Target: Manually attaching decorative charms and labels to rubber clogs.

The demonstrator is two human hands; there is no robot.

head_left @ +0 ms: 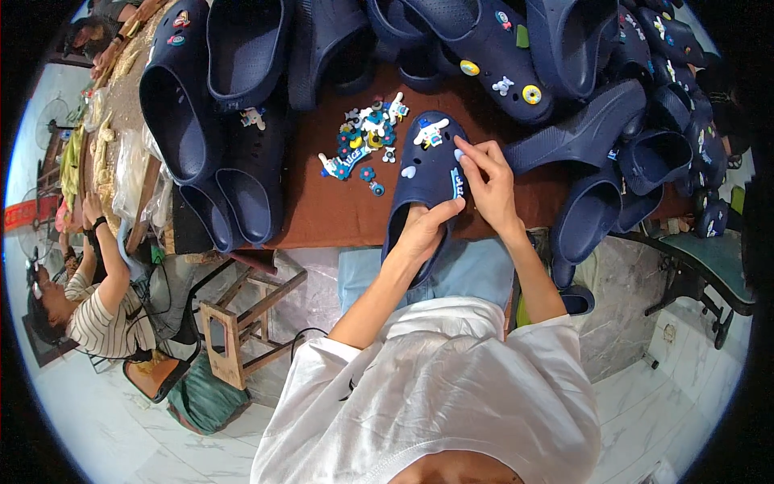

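A navy clog (416, 187) lies at the table's near edge, toe pointing away from me. My left hand (423, 234) grips it, fingers inside the foot opening and thumb on its side. My right hand (489, 184) pinches a small pale shoe charm (459, 154) against the clog's right upper side. On the clog sit a white cartoon charm (431, 131) near the toe, a pale heart charm (409, 172) at the left and a blue-white lettered charm (458, 184) at the right. Left of the clog is a pile of loose charms (372, 129), mostly white, blue and yellow.
Navy clogs, many with charms, are heaped along the back, left (181, 105) and right (592, 214) of the brown tabletop (322, 211). A wooden stool (234, 323) stands below at left. At far left a person in a striped shirt (105, 310) works at another table.
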